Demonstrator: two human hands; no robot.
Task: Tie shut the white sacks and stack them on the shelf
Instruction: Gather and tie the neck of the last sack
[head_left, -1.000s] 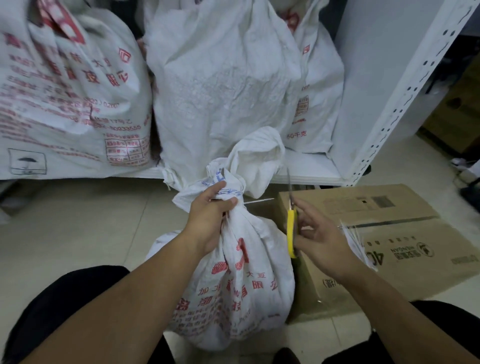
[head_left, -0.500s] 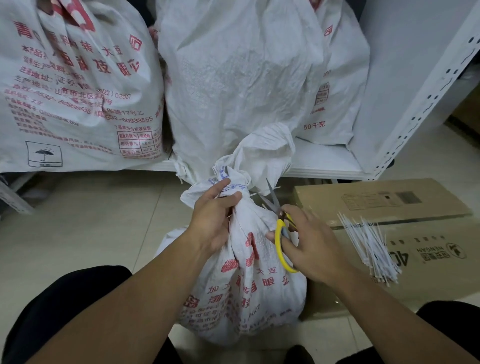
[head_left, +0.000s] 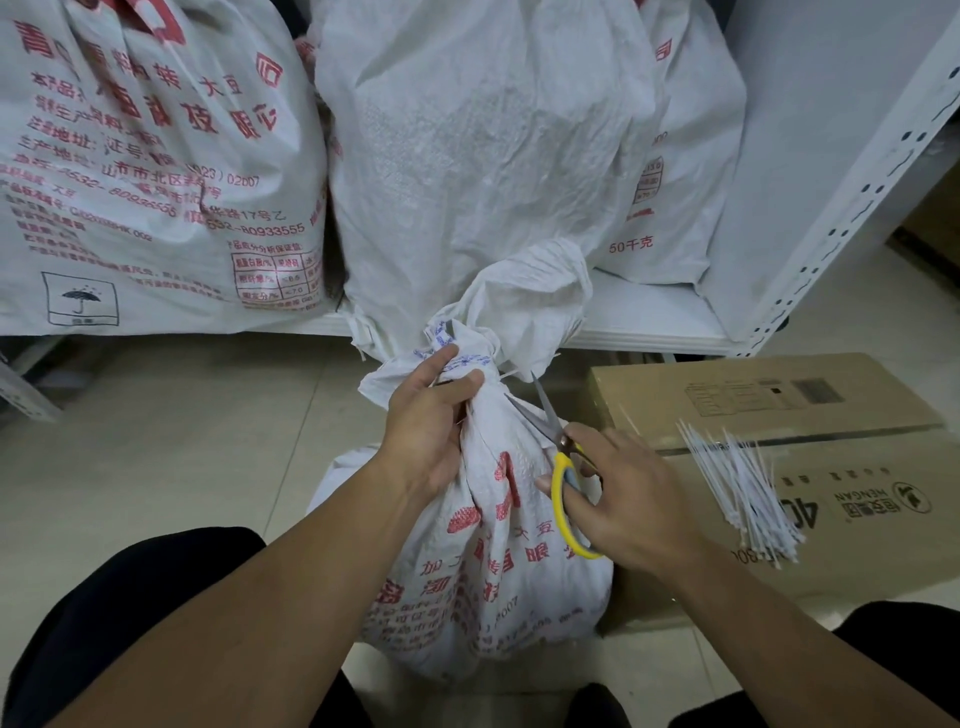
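Scissors (head_left: 563, 446) have swung toward the tied sack (head_left: 498, 545).

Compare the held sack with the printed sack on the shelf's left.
The held sack stands on the floor; the shelf sack sits on the shelf. The held sack looks smaller than the shelf sack. The held sack's bunched neck shows; the shelf sack's top is cropped. Both are white with red print.

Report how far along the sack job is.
Done: three sacks sit on the shelf, and the floor sack is already cinched at its neck. In hand: the left hand grips that neck while the right hand holds open scissors by the tie's tail. Left: trim, then shelve it.
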